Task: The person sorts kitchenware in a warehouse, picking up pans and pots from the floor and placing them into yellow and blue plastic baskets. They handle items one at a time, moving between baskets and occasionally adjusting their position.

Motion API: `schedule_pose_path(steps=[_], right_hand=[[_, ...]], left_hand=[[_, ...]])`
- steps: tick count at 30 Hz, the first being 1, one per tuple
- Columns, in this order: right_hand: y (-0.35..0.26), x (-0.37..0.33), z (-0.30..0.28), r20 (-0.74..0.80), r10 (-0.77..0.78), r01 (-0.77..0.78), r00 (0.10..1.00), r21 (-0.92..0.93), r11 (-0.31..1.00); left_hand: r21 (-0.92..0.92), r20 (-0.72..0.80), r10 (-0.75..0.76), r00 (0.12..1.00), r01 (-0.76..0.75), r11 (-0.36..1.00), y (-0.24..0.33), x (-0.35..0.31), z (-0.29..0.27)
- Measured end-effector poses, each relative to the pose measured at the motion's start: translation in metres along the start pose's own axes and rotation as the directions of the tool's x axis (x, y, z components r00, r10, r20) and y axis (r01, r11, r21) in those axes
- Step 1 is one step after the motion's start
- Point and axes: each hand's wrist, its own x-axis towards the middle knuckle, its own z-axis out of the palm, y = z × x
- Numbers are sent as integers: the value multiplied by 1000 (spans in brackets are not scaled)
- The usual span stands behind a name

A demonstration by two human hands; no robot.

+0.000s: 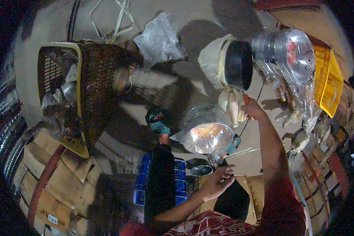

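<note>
My right hand is closed around the orange handle of a round black pan. A cream cloth bag covers the pan's far side, and its loose cloth hangs beside the handle. Low in front of me, my left hand has loosely curled, parted fingers with nothing visible in them. It is just below the gathered neck of a clear plastic bag wrapped over a shiny metal pan. Whether the fingertips touch that neck I cannot tell. A small dark round pan lies beside it.
A tall brown basket with mixed things inside lies at left. Plastic-wrapped shiny pans are stacked at right, by a yellow crate. Crumpled clear plastic lies at the far side. Cardboard boxes line both sides. Something blurred is near the basket.
</note>
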Motion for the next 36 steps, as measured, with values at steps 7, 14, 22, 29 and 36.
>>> schedule_pose_path(steps=[7,14,22,29,36], right_hand=[[-33,-25,55,-345,-261,49,901,-518,854],[-109,-69,38,-287,-121,-93,950,-634,768],[-93,-153,35,-304,-223,-18,926,-625,780],[-6,-262,59,-150,-163,181,975,113,977],[103,-357,85,-26,170,-117,985,627,770]], left_hand=[[86,-53,75,996,-70,994,-13,6,-8],[152,-43,56,998,-48,987,-19,13,-13],[86,-66,-27,997,33,996,-55,-4,-37],[173,-172,-117,978,147,974,-91,-47,-69],[88,-206,-143,968,164,982,-72,-87,-73]])
